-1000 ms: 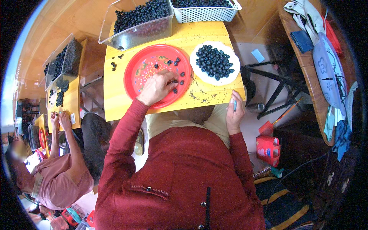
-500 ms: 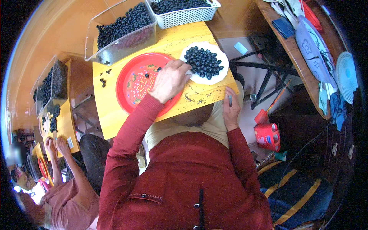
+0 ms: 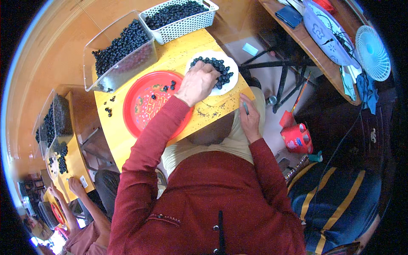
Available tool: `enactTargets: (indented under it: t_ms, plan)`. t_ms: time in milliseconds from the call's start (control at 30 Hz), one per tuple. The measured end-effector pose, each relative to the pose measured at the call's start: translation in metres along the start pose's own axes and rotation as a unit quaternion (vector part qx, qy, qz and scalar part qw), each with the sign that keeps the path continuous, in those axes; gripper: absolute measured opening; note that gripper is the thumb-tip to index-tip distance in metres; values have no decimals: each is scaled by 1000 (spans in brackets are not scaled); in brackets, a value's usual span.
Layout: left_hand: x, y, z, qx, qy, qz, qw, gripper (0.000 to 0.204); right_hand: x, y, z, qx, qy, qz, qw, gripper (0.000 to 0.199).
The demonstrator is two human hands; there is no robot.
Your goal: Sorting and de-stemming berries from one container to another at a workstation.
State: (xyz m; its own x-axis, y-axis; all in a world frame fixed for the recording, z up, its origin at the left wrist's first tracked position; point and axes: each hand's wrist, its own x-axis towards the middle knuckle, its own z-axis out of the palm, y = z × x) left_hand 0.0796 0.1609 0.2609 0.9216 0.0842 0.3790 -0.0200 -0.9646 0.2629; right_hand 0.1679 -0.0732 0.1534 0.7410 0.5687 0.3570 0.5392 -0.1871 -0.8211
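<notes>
My left hand (image 3: pixel 197 83) reaches over a white plate (image 3: pixel 231 85), its fingers bent down into a heap of dark blueberries (image 3: pixel 222 70). The fingertips are hidden, so what they grip cannot be made out. Beneath my left wrist and sleeve is a round red tray (image 3: pixel 132 100) with a printed pattern; a few loose blueberries (image 3: pixel 166 88) lie on it. My right hand (image 3: pixel 250 119) rests by the near right edge of the yellow table (image 3: pixel 219 102), closed around a thin grey stick-like tool (image 3: pixel 245 107).
A clear bin (image 3: pixel 148 57) and a white perforated basket (image 3: pixel 187 25), both full of blueberries, stand at the back. Stray berries (image 3: pixel 109 109) lie left of the tray. Another person's hands (image 3: pixel 76 187) are at a second table on the left. A wooden bench (image 3: pixel 293 40) stands right.
My left hand has moved from the tray's edge onto the berries in the plate. More berries show on the tray. The whole view has shifted, and the other person's hands have moved apart.
</notes>
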Motion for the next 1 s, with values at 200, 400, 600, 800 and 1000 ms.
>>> enactTargets:
  t_ms: [200,400,600,800,1000]
  plan:
    - [-5,8,11,-1,-27,17,999,25,-1,7,3,49,-6,26,998,33]
    - [1,11,11,54,-54,31,997,23,1,16,2,4,13,-43,999,25]
    - [4,10,14,100,-64,39,992,19,2,6,4,50,16,-13,999,26]
    - [4,7,18,82,-55,36,994,19,0,7,5,34,20,-13,999,27]
    - [-2,5,16,53,-32,36,997,15,1,4,3,51,12,3,999,29]
